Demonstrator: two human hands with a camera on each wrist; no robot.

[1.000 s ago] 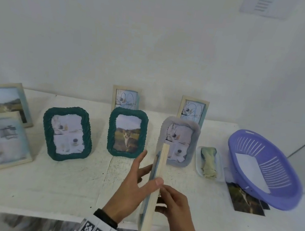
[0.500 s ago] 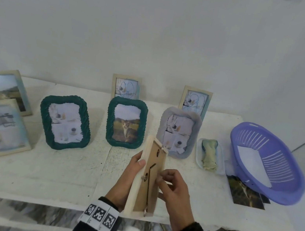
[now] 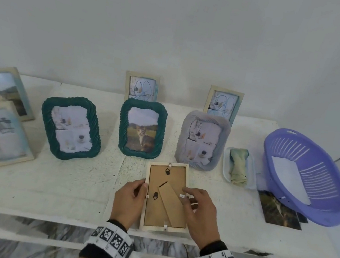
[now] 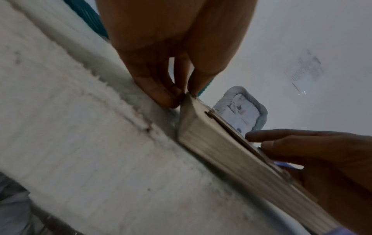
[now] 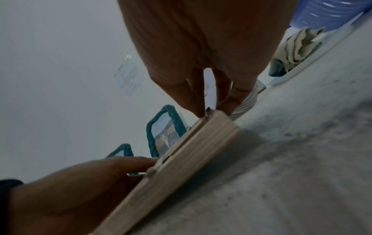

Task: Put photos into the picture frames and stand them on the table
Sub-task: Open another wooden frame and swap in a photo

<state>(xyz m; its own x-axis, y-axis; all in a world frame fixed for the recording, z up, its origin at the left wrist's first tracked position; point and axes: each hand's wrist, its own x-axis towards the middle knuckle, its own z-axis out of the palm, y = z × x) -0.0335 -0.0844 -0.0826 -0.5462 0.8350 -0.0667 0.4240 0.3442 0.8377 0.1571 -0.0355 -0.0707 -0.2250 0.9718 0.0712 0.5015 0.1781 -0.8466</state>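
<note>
At bench front edge: wooden frame (image 3: 166,197) lies face down, brown backing and stand flap up, between both hands.
Left grip: left hand (image 3: 129,201) curls on the frame's left edge; left wrist view shows fingertips (image 4: 167,97) pinching its corner.
Right grip: right hand (image 3: 201,215) over the right edge; right wrist view shows fingertips (image 5: 198,111) on a small tab at the frame's rim. Clamped or just touching: cannot tell.
Head view only: bench (image 3: 50,189), basket (image 3: 306,177) at right, cloth (image 3: 238,166) in a small tray, loose prints (image 3: 279,211) beside the basket.
Count: seven frames standing with photos (two green, one grey, four pale wood), one basket, one cloth.
</note>
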